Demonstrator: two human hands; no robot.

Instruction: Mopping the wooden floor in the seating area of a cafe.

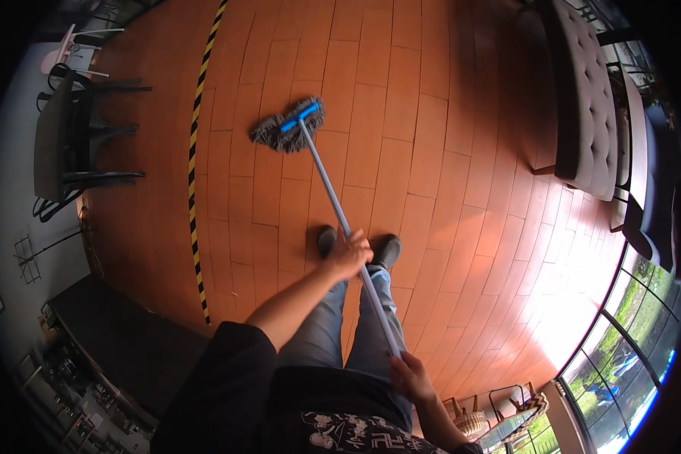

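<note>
A mop (pixel 327 181) with a long pale handle slants away from me across the orange plank floor (pixel 378 98). Its grey string head (pixel 267 133), fixed to a blue bar (pixel 300 117), rests on the floor ahead and a little to the left. My left hand (pixel 349 255) is wrapped round the middle of the handle, above my dark shoes. Lower down, near my right hip, my right hand (pixel 411 376) grips the handle's upper end. The fingertips of both hands are partly hidden behind the handle and palms.
Yellow-black striped tape (pixel 194 151) runs along the floor on the left. Beyond it stand a dark table (pixel 50 144) with chairs and a black bench-like surface (pixel 128 333). At right are a tufted beige sofa (pixel 586 98) and windows (pixel 620 363); a wicker basket (pixel 470 425) sits lower right.
</note>
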